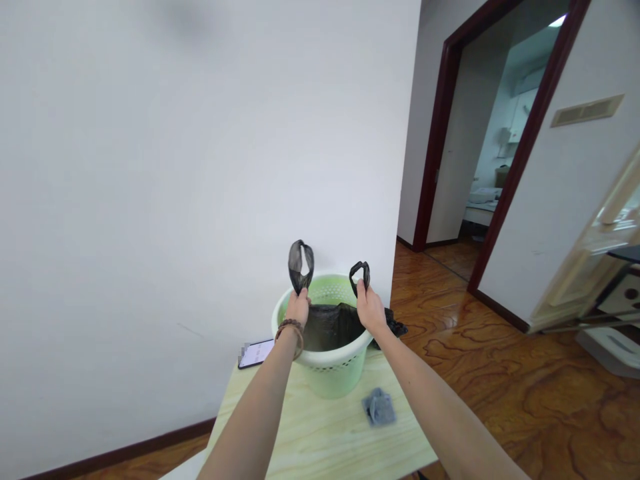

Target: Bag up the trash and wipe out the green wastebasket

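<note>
A black plastic bag (327, 327) with two loop handles hangs inside a pale green plastic basket (336, 380) with a perforated rim. My left hand (299, 308), with bracelets at its wrist, is closed on one handle at the basket's left side, and the loop stands up above the fingers. On the right, my right hand (370, 308) grips the other handle, its smaller loop sticking up over the thumb. The bag's mouth is stretched between both hands. How far the bag reaches down in the basket is hidden.
The basket stands on a light wooden table (310, 433) against a white wall. A phone (256, 353) lies left of it, a crumpled grey cloth-like piece (379, 407) in front. More black plastic (396, 325) shows behind my right wrist. A doorway (450, 133) opens at right.
</note>
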`<state>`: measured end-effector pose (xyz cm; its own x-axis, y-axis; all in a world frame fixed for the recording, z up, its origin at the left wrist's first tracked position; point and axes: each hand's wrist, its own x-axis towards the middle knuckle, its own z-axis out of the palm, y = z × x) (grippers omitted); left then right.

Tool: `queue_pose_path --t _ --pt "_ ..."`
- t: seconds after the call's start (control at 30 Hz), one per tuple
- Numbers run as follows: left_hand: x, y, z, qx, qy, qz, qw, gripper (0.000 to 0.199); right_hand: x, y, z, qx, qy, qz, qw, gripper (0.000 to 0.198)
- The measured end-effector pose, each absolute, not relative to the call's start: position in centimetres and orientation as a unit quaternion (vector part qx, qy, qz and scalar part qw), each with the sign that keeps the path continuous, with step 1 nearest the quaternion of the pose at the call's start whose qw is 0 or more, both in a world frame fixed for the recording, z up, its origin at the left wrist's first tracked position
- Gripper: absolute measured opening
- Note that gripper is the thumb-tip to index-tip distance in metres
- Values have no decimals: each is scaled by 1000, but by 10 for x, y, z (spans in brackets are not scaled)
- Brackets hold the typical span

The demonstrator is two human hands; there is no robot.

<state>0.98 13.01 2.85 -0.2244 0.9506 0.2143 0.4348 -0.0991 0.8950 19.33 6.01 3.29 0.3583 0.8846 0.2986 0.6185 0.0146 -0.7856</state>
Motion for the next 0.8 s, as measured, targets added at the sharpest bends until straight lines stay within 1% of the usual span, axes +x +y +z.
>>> queue_pose_path --t 0.1,0.2,0.27,0.33,0.43,0.5,0.67,0.73,0.8 --pt "10 132 26 577 614 465 271 28 195 59 29 -666 -557 139 477 49" --pt "10 130 27 612 615 437 239 28 198 60 24 -665 -575 109 464 46" --pt "10 128 29 627 609 435 216 35 199 62 20 -655 -597 79 455 41" --pt "10 125 31 639 578 461 211 39 199 63 17 -639 -622 59 448 37" --pt "10 120 34 631 516 529 237 38 198 64 17 -633 -633 54 443 28" --pt "10 117 35 596 496 578 256 37 196 62 18 -632 -628 50 451 31" --pt "12 111 41 526 460 654 289 34 195 54 25 -606 -648 43 461 47" --pt "12 110 43 504 460 675 281 32 194 52 28 -608 -651 44 452 49" --pt "13 109 44 482 462 691 277 30 194 51 29 -619 -657 45 428 45"
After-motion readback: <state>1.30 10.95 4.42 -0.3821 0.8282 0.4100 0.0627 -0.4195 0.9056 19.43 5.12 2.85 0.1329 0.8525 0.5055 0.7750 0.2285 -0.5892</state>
